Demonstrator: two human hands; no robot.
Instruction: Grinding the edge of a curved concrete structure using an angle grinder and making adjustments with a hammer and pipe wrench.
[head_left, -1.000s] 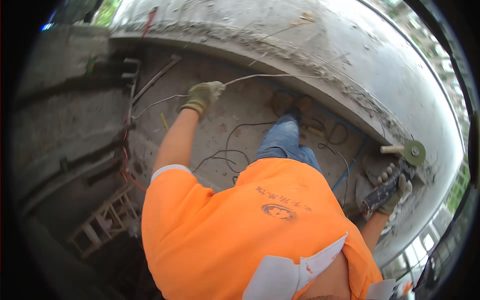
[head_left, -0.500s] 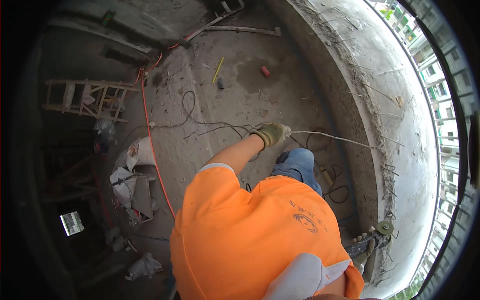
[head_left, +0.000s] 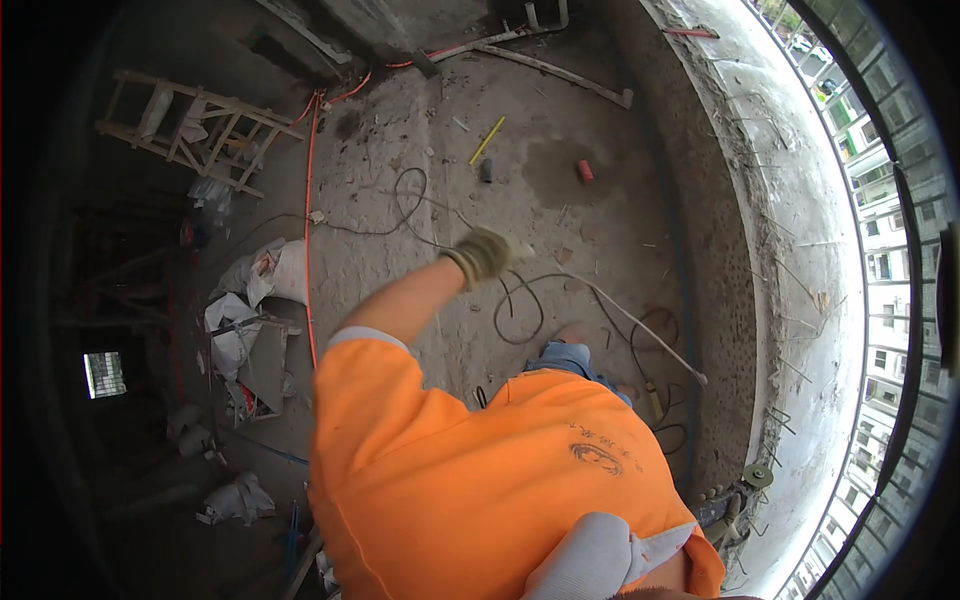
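Observation:
My left hand (head_left: 482,255), in a light work glove and smeared by motion, is raised over the floor at the middle. From its closed fingers a long thin steel rod (head_left: 640,325) slants down to the right, its far end short of the low concrete wall. Low on the right, my right hand (head_left: 733,512), also gloved and partly hidden by my orange shirt, grips an angle grinder (head_left: 712,507). The grinder's round disc (head_left: 758,476) sits by the wall's broken edge, among bent steel bars (head_left: 780,420) sticking out of it.
Loops of dark cable (head_left: 520,335) lie below the left hand. An orange hose (head_left: 311,230) crosses the floor at left, beside white sacks (head_left: 232,340) and a wooden ladder-like frame (head_left: 205,130). Further off are a red cylinder (head_left: 584,171) and a yellow stick (head_left: 488,140).
My left hand has swung left, bringing the rod with it; the rod's far end has come away from the wall and lower. My right hand still holds the grinder by the wall.

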